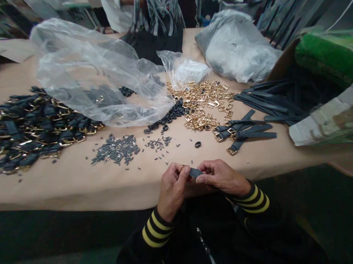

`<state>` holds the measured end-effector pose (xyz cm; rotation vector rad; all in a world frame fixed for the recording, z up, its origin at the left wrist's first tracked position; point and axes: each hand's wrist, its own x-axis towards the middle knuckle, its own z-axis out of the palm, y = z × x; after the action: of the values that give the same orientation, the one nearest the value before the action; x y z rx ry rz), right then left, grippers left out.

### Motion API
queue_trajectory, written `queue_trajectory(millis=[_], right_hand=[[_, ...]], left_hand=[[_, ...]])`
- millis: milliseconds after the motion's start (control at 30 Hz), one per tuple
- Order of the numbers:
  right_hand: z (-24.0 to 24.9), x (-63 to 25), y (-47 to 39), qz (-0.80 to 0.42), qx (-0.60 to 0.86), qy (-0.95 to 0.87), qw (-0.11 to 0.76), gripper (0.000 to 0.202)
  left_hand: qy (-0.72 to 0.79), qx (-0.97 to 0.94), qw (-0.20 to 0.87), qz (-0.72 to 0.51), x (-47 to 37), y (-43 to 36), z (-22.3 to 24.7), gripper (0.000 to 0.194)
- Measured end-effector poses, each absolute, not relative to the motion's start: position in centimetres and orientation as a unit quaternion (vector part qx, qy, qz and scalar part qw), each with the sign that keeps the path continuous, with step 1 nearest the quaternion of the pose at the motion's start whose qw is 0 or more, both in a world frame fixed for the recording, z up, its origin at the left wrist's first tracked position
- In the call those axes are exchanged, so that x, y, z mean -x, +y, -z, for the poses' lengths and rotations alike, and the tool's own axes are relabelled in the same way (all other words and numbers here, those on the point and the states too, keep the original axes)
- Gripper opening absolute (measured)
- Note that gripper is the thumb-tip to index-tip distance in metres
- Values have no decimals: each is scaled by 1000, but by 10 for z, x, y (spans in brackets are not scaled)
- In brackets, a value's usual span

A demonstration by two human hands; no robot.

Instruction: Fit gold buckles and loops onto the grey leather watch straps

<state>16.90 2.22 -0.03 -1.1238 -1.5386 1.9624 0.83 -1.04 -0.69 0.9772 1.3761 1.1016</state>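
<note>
Two hands work low in the middle of the frame, just over the near edge of the brown worktop point(78, 186). The left hand point(171, 189) has its thumb and finger pinched close on one end of a dark strap point(195, 172), and a small gold bit point(183, 168) peeks out by the thumb. The right hand point(222, 179) pinches the same strap on the other side, with its thumb and finger close together too. So each grip is nearly all the way closed, with only the thin strap in between. The short bit of strap between the hands looks folded or doubled, but it is too small to be sure. My guess is that the step in hand is working the buckle end of this strap, with the gold bit being its buckle. The next move seems to call for a snug hold with the left and small, gentle pushes with the right, so the layers stay lined up and don't slip. One black ring point(197, 144) lies alone just above the hands. The pile of gold buckles point(204, 101) is up from there, right of middle, and some straps with buckles point(243, 132) lie at the right.
</note>
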Motion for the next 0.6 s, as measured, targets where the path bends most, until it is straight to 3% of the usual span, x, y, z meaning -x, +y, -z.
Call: queue_trajectory(millis=[167,300,467,600], right_hand=[[3,-169,27,-679,396,-582,207,24],[2,-169,29,-581,414,-670,203,14],[-6,-167,34,-460,418,-765,165,11],[-9,-170,58,-421,401,-799,155,15]], left_hand=[[578,-447,487,-478,-7,-11,8,14],[546,-444,542,-460,3,-7,7,15],[536,-469,608,-350,9,0,3,18],[554,-415,612,-382,7,1,4,20]])
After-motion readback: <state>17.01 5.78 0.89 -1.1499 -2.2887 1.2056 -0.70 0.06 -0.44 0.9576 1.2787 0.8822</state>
